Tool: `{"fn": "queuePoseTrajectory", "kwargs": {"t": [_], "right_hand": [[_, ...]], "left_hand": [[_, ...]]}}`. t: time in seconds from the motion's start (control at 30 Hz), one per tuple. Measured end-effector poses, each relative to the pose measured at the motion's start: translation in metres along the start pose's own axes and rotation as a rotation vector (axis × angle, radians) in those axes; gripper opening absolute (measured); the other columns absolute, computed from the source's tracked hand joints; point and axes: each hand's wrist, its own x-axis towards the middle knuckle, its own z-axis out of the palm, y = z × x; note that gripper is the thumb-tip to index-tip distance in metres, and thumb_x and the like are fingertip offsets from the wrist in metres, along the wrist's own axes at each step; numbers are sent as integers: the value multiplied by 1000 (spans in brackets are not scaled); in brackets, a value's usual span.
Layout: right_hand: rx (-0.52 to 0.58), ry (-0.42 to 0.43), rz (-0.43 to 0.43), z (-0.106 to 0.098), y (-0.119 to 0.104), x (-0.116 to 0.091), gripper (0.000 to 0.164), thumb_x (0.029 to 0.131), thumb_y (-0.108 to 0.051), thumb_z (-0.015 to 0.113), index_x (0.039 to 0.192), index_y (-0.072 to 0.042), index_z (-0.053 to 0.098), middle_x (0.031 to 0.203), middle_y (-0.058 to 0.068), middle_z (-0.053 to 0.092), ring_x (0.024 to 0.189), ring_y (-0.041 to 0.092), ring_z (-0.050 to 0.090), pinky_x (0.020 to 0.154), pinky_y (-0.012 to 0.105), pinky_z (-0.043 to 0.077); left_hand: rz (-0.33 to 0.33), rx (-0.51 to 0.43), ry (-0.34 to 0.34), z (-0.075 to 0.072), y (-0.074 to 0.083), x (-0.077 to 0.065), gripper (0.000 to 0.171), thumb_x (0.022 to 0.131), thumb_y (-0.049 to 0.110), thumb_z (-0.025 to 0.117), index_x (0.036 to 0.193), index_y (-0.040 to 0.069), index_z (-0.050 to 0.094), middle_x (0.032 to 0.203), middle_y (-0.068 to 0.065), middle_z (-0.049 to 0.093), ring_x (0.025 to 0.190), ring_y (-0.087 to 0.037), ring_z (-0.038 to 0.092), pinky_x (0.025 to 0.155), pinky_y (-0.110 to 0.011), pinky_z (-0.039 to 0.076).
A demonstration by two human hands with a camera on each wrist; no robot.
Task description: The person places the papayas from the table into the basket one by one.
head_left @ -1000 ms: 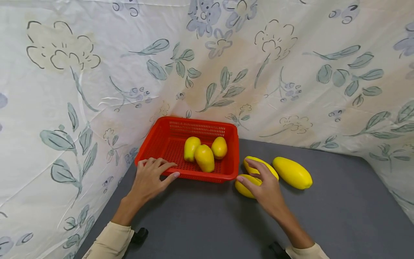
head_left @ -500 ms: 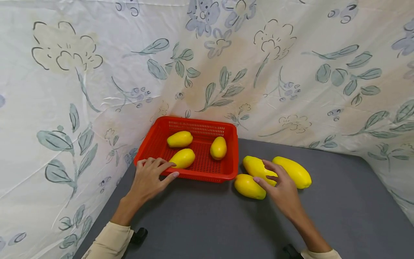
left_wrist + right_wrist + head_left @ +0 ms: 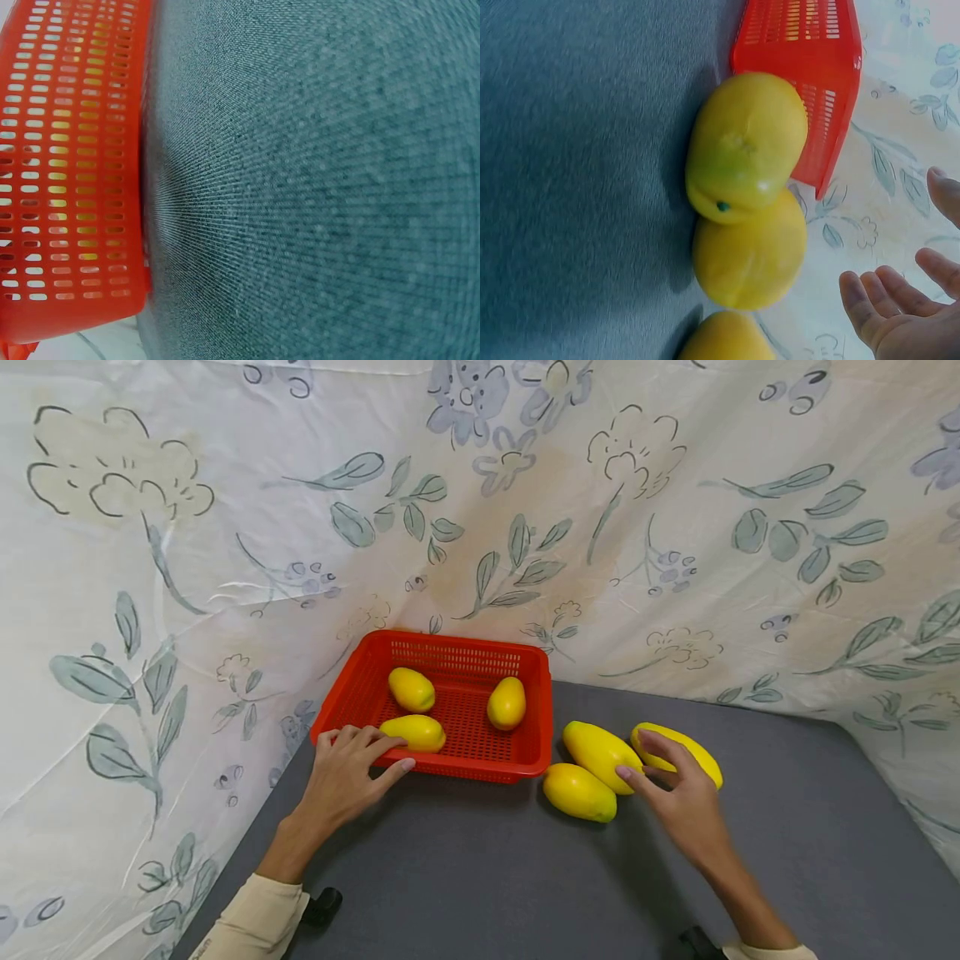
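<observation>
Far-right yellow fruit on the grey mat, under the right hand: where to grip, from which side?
Probably across the middle of the long yellow oval fruit, from above. It lies flat on the grey mat, long axis slanting, so fingers can span its narrow width. The open right hand is over its near end. Its left flank sits close to the neighbouring yellow fruit; the far side looks free.

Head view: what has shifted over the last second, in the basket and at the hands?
The right hand slid rightward from the nearest yellow mango-shaped fruit to the farthest one. In the red perforated plastic basket, two clustered fruits rolled apart to the left. The left hand kept its grip on the rim.
</observation>
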Motion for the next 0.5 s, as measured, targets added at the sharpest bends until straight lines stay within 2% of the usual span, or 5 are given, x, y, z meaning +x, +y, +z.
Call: {"fn": "queuePoseTrajectory", "kwargs": {"t": [0.07, 0.23, 0.33, 0.4, 0.5], "right_hand": [[1, 17, 4, -4, 1, 0, 65, 95, -26, 83, 151, -9, 55, 145, 13, 61, 122, -8, 55, 92, 5, 47], [2, 44, 11, -13, 6, 2, 67, 94, -23, 83, 152, -8, 54, 147, 15, 59, 128, 22, 60, 91, 5, 47], [-15, 47, 16, -17, 9, 2, 68, 96, -24, 82, 154, -7, 51, 149, 16, 58, 130, 31, 57, 92, 4, 46], [-17, 55, 19, -19, 11, 3, 68, 96, -23, 81, 154, -7, 51, 149, 16, 58, 130, 27, 57, 92, 3, 45], [-8, 72, 25, -23, 15, 3, 66, 96, -21, 81, 154, -9, 52, 149, 16, 58, 128, 12, 57, 92, 4, 46]], "left_hand": [[-3, -1, -4, 0, 0, 0, 39, 93, 52, 74, 118, 23, 80, 109, -6, 69, 104, -32, 59, 95, -59, 35], [-2, 0, -8, -1, 0, 1, 39, 93, 52, 73, 117, 23, 80, 108, -6, 69, 104, -32, 59, 95, -59, 35], [1, 0, -4, -1, 0, 1, 38, 93, 52, 73, 117, 23, 80, 108, -5, 69, 104, -32, 60, 95, -59, 36], [4, 1, -1, 0, -1, 1, 38, 93, 52, 73, 118, 24, 80, 107, -5, 69, 103, -32, 60, 94, -58, 36], [4, 1, -2, 0, -1, 1, 40, 92, 52, 74, 119, 23, 80, 108, -6, 69, 103, -32, 59, 94, -58, 35]]}}
